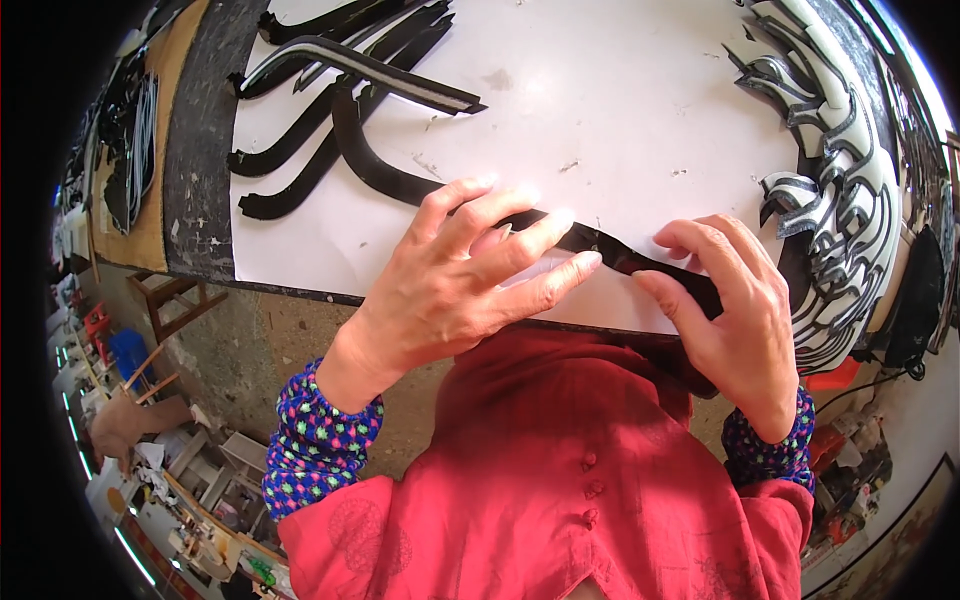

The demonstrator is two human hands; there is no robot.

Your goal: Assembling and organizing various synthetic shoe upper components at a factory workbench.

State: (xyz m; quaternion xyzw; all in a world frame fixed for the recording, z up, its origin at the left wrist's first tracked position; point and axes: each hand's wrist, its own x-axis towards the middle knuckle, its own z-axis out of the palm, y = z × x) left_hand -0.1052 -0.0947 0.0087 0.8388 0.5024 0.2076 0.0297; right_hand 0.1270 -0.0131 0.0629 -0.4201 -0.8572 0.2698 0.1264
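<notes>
A long, curved black strip (pixel 385 180) lies across the white sheet (pixel 560 110), running from the pile at the left toward my right hand. My left hand (pixel 450 260) rests over its middle part with fingers stretched and spread, covering some of it. At the strip's right end, my right hand (pixel 730 295) has the thumb along the near edge and curled fingers along the far edge. The palm hides the end of the strip.
Several curved black strips (pixel 300 135) lie crossed at the upper left, one with a pale stripe. A heap of black-and-white curved pieces (pixel 840 190) covers the right side. The table's near edge (pixel 300 292) runs just before my body. A wooden stool (pixel 180 300) stands below left.
</notes>
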